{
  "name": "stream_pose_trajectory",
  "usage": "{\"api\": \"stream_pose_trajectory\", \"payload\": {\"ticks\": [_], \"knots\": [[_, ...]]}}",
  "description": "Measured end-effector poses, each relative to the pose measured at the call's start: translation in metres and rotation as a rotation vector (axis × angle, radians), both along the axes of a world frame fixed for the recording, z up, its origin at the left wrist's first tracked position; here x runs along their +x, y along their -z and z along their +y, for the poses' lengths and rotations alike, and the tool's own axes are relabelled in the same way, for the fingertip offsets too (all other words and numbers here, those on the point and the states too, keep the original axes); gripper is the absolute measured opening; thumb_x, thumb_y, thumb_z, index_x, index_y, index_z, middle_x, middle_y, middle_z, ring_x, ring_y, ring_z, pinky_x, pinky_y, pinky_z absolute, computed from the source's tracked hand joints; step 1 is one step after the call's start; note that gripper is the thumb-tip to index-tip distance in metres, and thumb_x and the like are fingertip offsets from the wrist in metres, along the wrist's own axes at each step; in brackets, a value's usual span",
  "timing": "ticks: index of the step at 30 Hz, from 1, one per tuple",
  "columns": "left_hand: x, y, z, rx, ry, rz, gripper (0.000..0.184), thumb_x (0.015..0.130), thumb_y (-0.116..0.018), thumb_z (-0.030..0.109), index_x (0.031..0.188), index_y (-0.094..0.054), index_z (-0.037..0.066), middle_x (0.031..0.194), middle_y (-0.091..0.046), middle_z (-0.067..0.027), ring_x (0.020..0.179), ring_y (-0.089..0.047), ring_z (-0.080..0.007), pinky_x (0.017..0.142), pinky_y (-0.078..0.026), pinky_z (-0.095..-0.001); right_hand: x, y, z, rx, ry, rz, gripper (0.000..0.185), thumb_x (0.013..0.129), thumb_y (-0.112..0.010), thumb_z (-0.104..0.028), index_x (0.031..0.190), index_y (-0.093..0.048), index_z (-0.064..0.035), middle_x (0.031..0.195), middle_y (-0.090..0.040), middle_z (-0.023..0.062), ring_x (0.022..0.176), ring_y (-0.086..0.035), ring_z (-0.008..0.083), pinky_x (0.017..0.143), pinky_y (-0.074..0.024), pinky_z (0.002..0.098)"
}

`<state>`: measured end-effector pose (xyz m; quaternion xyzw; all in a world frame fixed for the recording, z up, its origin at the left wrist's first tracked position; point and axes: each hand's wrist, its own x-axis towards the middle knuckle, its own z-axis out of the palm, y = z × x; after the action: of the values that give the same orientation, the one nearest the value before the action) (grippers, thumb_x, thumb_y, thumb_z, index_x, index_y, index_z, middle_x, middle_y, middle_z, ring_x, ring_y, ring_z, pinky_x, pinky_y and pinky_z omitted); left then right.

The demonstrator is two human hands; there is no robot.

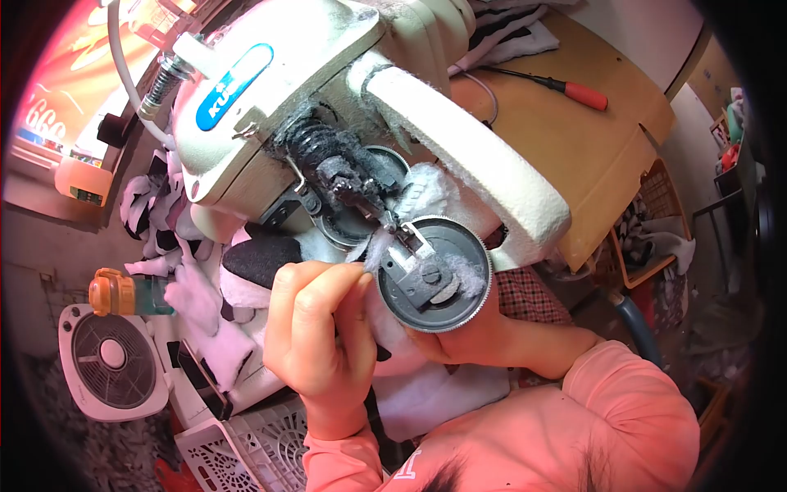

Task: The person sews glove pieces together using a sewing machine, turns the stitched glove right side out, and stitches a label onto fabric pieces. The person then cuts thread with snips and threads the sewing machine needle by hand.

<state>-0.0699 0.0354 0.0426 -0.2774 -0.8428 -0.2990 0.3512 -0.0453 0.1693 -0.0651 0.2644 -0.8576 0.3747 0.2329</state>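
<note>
A cream-white sewing machine with a blue label stands in front of me, its needle area caked in grey lint. Two toothed dark discs sit below its head; the front disc carries a metal plate and tufts of fluff, and the rear disc is partly covered. My left hand is closed, thumb and fingers pinching a wisp of pale fluff at the left edge of the front disc. My right hand is behind and below that disc, with its fingers hidden. Black and white plush pieces lie beside my left hand.
A red-handled screwdriver rests on the yellow-brown table. On the left are a fan, an orange-capped bottle and a white plastic basket. A crate with fabric stands at right.
</note>
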Motion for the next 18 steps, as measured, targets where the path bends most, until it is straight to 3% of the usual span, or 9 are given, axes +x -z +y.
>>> {"api": "stream_pose_trajectory", "payload": {"ticks": [4,6,9,10,12,14,16,17,18], "knots": [[0.001,0.0,0.005,0.012,-0.034,0.04,0.016,0.077,-0.068,-0.009,0.09,-0.063,-0.002,0.076,-0.059,-0.012,0.065,-0.056,-0.0225,0.056,-0.046,-0.03,-0.003,-0.012,-0.002,-0.164,-0.007,-0.139,0.04,0.087,-0.054,-0.026,0.122,-0.062,-0.0093,0.127,-0.058,0.0126,0.112,-0.057,0.032,0.093,-0.0424,0.051],[-0.002,0.003,0.008,0.019,-0.031,0.054,0.016,0.077,-0.068,-0.009,0.09,-0.063,-0.002,0.076,-0.059,-0.0119,0.065,-0.056,-0.0229,0.057,-0.047,-0.0304,-0.006,-0.022,0.0,-0.419,-0.152,-0.523,0.039,0.086,-0.057,-0.027,0.119,-0.062,-0.0072,0.123,-0.061,0.0137,0.108,-0.06,0.0282,0.09,-0.0454,0.0448],[-0.003,0.002,0.007,0.042,-0.019,0.041,0.016,0.077,-0.068,-0.009,0.09,-0.062,-0.002,0.076,-0.059,-0.0119,0.065,-0.057,-0.0238,0.058,-0.047,-0.0308,-0.006,-0.005,-0.002,-0.08,-0.03,-0.227,0.037,0.085,-0.061,-0.024,0.116,-0.062,-0.0043,0.112,-0.065,0.0116,0.099,-0.063,0.0234,0.086,-0.0474,0.0379],[-0.003,0.001,0.007,0.058,-0.012,0.009,0.016,0.077,-0.068,-0.009,0.09,-0.062,-0.003,0.076,-0.06,-0.012,0.065,-0.057,-0.0241,0.059,-0.047,-0.0308,-0.008,-0.006,-0.002,-0.08,-0.028,-0.225,0.037,0.085,-0.061,-0.024,0.116,-0.062,-0.0043,0.112,-0.065,0.0116,0.099,-0.063,0.0234,0.086,-0.0474,0.0379],[-0.004,0.0,0.007,0.061,-0.003,-0.004,0.015,0.076,-0.069,-0.009,0.087,-0.062,-0.002,0.077,-0.06,-0.0118,0.066,-0.057,-0.0242,0.06,-0.047,-0.0311,-0.016,-0.013,-0.004,-0.473,0.067,0.01,0.029,0.079,-0.067,-0.026,0.101,-0.066,-0.0063,0.076,-0.063,0.0068,0.061,-0.062,0.026,0.055,-0.0474,0.0344],[-0.002,-0.002,0.006,0.066,0.003,-0.016,0.014,0.075,-0.069,-0.009,0.085,-0.061,-0.002,0.078,-0.06,-0.0116,0.067,-0.057,-0.0243,0.061,-0.048,-0.0313,-0.013,-0.009,0.006,-0.37,0.116,0.067,0.029,0.08,-0.066,-0.027,0.102,-0.066,-0.0073,0.084,-0.063,0.0062,0.068,-0.06,0.0265,0.06,-0.0469,0.0322],[0.006,-0.007,-0.002,0.011,-0.036,-0.146,0.013,0.078,-0.072,0.005,0.079,-0.06,-0.002,0.084,-0.061,-0.0134,0.076,-0.058,-0.0273,0.069,-0.048,-0.0351,-0.008,-0.006,0.012,-0.266,0.163,0.124,0.029,0.081,-0.066,-0.028,0.102,-0.065,-0.0083,0.092,-0.063,0.0055,0.074,-0.059,0.027,0.066,-0.0464,0.03],[0.007,-0.007,-0.007,0.013,-0.036,-0.143,0.013,0.078,-0.072,0.005,0.079,-0.06,-0.002,0.084,-0.061,-0.0134,0.076,-0.058,-0.0273,0.069,-0.048,-0.0351,-0.004,-0.004,0.013,-0.37,0.261,0.247,0.036,0.076,-0.072,-0.028,0.106,-0.061,-0.0096,0.101,-0.059,0.0038,0.084,-0.055,0.0248,0.069,-0.0457,0.0327],[0.008,-0.007,-0.013,-0.069,-0.042,-0.131,0.021,0.081,-0.071,0.015,0.077,-0.06,-0.002,0.089,-0.061,-0.0146,0.081,-0.057,-0.0292,0.073,-0.047,-0.0374,-0.002,-0.003,0.013,-0.473,0.359,0.37,0.046,0.072,-0.077,-0.027,0.11,-0.057,-0.011,0.109,-0.056,0.0021,0.095,-0.052,0.0226,0.072,-0.0451,0.0354]]}}
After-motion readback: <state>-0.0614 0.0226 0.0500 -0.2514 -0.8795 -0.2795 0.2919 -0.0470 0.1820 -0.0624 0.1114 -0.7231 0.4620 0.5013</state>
